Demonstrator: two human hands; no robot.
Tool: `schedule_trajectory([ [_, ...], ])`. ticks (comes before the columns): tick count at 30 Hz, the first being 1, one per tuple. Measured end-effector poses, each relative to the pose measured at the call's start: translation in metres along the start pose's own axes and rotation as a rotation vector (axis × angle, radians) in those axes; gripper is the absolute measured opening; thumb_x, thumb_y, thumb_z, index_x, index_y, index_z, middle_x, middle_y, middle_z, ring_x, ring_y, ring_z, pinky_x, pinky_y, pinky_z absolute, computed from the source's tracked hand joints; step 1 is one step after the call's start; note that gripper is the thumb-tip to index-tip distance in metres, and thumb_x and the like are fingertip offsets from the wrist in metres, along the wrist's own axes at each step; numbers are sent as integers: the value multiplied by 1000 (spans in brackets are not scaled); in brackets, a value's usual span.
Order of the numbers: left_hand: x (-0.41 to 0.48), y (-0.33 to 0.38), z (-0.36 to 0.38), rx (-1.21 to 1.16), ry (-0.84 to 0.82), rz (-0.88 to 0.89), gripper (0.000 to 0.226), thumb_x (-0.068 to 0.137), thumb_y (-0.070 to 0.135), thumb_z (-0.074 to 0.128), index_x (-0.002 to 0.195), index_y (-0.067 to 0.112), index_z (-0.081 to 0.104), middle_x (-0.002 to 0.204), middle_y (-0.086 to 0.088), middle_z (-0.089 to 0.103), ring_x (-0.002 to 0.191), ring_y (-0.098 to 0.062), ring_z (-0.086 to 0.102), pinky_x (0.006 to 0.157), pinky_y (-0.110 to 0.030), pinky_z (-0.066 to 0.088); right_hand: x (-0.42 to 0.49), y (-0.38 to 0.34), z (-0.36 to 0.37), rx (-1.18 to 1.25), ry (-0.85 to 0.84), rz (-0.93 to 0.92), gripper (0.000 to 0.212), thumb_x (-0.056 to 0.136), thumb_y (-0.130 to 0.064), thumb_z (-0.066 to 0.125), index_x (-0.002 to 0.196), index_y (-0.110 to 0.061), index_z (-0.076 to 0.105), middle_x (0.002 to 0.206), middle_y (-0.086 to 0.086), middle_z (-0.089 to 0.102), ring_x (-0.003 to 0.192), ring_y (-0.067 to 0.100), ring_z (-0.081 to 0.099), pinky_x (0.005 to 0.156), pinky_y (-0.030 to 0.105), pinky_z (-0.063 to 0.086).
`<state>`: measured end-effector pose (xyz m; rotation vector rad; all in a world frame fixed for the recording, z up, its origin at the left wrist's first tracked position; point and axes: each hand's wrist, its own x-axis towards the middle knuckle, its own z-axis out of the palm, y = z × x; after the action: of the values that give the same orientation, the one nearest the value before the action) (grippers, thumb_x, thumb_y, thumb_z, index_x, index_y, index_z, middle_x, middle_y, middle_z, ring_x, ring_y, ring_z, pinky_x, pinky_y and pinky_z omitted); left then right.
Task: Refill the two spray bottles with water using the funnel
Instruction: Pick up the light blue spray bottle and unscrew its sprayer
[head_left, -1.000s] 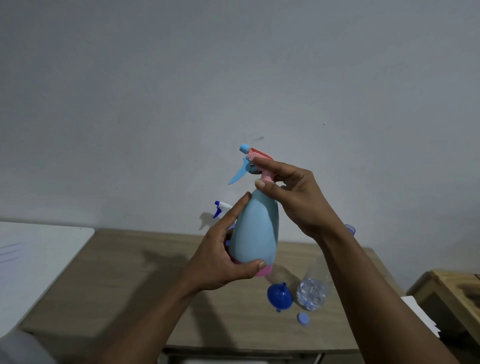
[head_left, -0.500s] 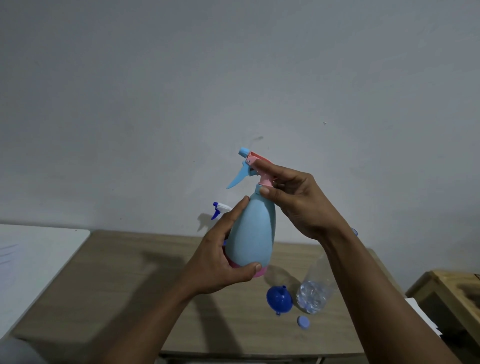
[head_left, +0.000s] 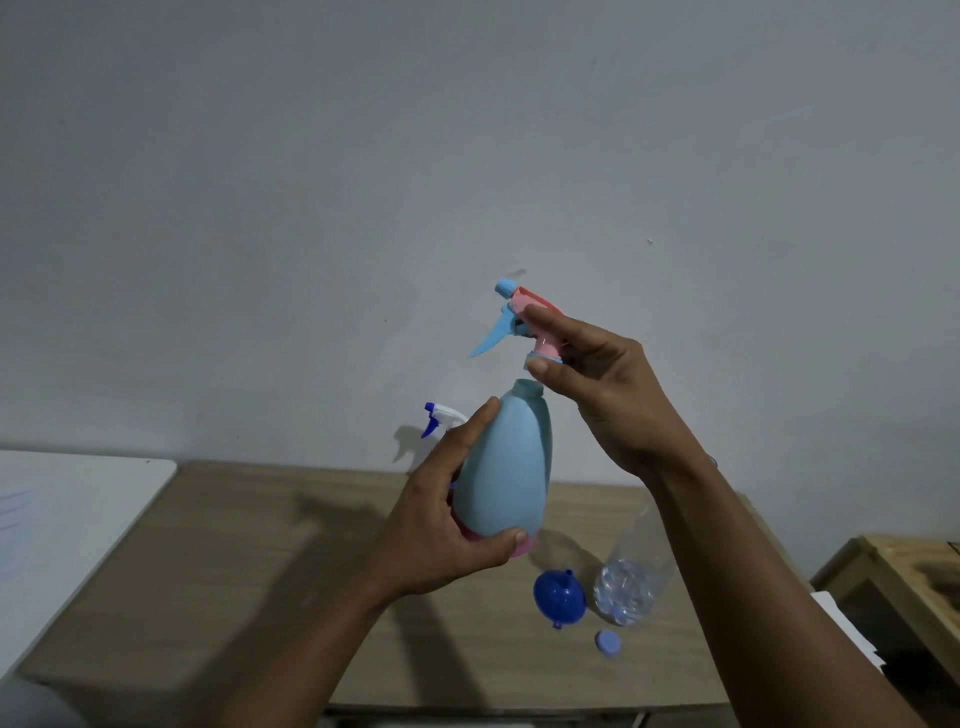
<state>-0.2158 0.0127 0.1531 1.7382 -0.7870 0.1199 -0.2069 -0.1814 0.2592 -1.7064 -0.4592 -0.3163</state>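
The left hand (head_left: 447, 525) is wrapped around the lower body of the light blue spray bottle (head_left: 501, 467), holding it upright in the air above the wooden table (head_left: 249, 561), likely so its bare neck stays level. The right hand (head_left: 597, 384) pinches the pink and blue trigger head (head_left: 519, 317) by its collar just above that neck, apart from it, so the mouth looks free for filling. The blue funnel (head_left: 559, 596), a clear water bottle (head_left: 626, 592) and its small blue cap (head_left: 607, 643) sit toward the table's right edge, within easy reach of the right hand, while a second sprayer with a white and blue head (head_left: 439, 417) stands at the back edge, mostly hidden behind the left hand.
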Motion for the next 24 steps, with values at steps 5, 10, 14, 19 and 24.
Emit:
schedule_trajectory([
  [5,-1,-5,2,73,16,17,105,69,34,88,145,56,18,147,31,29,130,-10,44,90,-32,58,2,-1,0,-137,79,2,44,90,-9,71,131,-25,66,123,0,69,92,17,56,99,44,50],
  [10,-6,-24,9,118,50,0,106,67,34,89,147,49,21,147,22,30,129,-15,45,88,-36,58,5,-7,-3,-79,178,-65,38,98,-7,59,135,-16,61,133,-5,66,123,11,60,94,27,53],
  [14,-12,-45,19,92,119,-23,106,64,24,91,143,44,24,146,13,34,128,-17,48,89,-31,57,11,-6,-10,-136,278,-88,38,102,-6,52,139,-12,57,140,-2,61,126,7,59,89,18,50],
  [19,-26,-83,32,33,186,-106,106,60,15,93,138,40,26,141,12,39,122,-7,52,83,-14,51,11,27,-33,-158,438,21,46,101,-14,55,143,-26,41,119,-4,70,112,11,67,88,22,50],
  [24,-45,-128,43,72,208,-206,108,58,23,94,134,51,24,138,26,38,119,-4,52,85,-13,49,-2,83,-50,-255,394,255,60,100,-18,57,147,-29,22,109,6,71,97,4,70,84,19,46],
])
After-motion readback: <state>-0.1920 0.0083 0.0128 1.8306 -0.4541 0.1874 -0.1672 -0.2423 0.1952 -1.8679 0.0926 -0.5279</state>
